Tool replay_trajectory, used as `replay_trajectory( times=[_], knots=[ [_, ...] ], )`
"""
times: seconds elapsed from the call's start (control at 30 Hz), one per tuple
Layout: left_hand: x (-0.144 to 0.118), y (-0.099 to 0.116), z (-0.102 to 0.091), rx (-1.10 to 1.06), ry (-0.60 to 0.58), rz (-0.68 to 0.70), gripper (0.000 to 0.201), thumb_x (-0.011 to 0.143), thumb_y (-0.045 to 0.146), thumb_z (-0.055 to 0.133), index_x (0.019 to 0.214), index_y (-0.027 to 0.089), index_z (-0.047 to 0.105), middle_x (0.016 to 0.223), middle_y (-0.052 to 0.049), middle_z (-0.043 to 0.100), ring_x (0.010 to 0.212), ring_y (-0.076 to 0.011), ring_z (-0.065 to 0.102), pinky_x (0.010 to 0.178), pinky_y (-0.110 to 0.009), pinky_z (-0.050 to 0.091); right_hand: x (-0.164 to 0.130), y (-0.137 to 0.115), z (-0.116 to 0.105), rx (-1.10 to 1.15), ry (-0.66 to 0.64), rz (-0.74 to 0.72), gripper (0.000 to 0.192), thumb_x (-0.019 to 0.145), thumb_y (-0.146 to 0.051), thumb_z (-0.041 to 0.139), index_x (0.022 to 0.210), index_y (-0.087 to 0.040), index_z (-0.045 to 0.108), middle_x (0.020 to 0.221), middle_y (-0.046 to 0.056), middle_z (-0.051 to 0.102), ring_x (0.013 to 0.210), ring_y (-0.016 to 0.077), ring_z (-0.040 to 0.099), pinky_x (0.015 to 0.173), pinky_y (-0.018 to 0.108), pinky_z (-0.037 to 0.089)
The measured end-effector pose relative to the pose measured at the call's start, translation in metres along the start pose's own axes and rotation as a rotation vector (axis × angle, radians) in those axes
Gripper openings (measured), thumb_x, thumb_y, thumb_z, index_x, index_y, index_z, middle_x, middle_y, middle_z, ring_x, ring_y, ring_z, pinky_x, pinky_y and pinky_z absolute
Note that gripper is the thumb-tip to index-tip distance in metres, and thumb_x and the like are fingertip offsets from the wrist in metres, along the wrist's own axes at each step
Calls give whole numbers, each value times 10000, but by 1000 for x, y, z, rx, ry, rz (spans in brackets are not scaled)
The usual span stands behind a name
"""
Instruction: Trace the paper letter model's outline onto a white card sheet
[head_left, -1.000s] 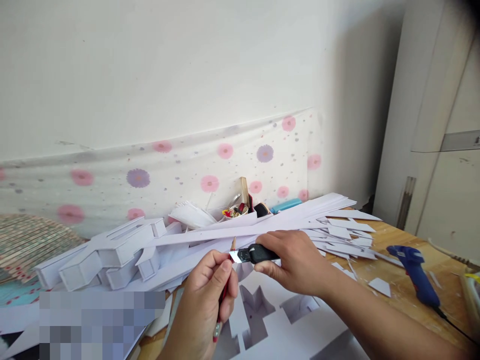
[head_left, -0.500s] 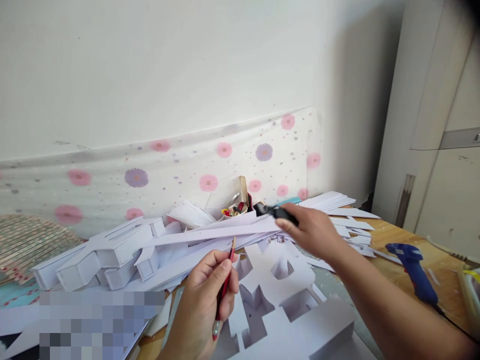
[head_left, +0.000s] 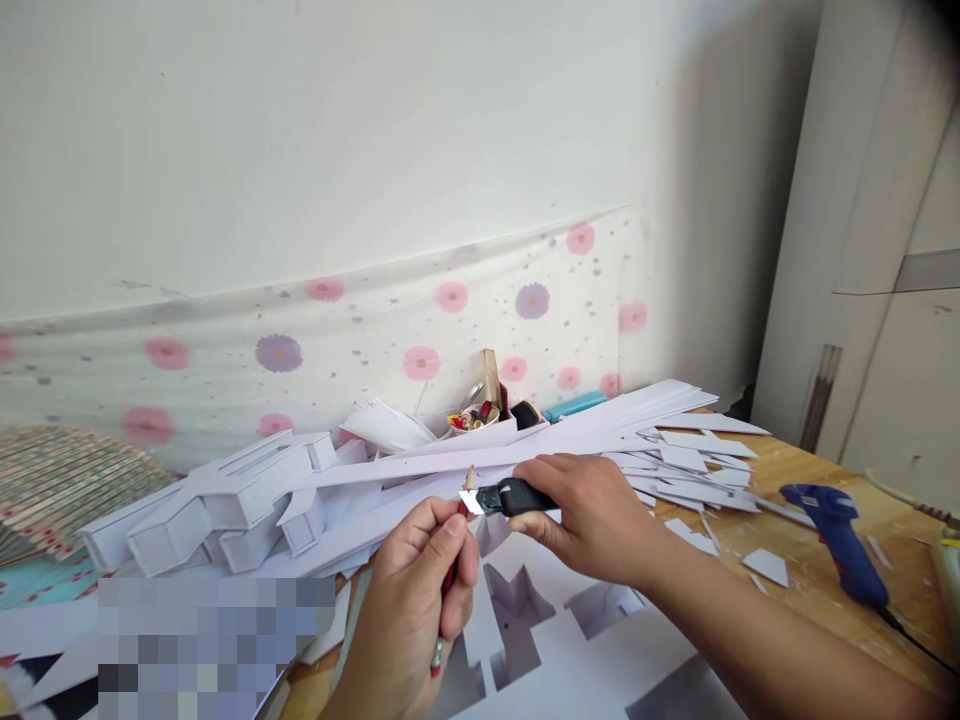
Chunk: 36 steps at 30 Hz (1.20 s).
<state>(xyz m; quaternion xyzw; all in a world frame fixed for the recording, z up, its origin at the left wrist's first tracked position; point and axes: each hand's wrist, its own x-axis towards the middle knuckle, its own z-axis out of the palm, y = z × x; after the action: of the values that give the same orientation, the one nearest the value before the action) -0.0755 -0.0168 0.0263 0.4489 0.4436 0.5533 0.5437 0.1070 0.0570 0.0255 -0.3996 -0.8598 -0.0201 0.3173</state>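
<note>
Item: pencil [head_left: 452,560], gripped upright in left hand [head_left: 409,610] fingers above worktop's [head_left: 810,580] near edge; right hand [head_left: 592,515] clasped knife [head_left: 504,497], blade at tip. Best sharpened with shallow strokes away from fingers.

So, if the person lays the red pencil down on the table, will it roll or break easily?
The pencil looks slim and long, so it probably rolls on bare wood. Paper scraps nearby would likely stop it. Its thin sharpened tip, near the knife, seems fragile.
</note>
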Motion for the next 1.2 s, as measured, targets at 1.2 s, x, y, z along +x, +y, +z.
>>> replay_trajectory(
  times=[1.2],
  knots=[
    [-8, 1, 8, 13, -34, 35, 264, 833, 423, 566, 852, 159, 562, 550, 30, 555, 308, 12, 253, 332, -120, 158, 12, 50, -28, -308, 64, 563, 409, 904, -584, 323, 889, -244, 549, 718, 39, 640, 632, 221, 565, 512, 265, 223]
  ],
)
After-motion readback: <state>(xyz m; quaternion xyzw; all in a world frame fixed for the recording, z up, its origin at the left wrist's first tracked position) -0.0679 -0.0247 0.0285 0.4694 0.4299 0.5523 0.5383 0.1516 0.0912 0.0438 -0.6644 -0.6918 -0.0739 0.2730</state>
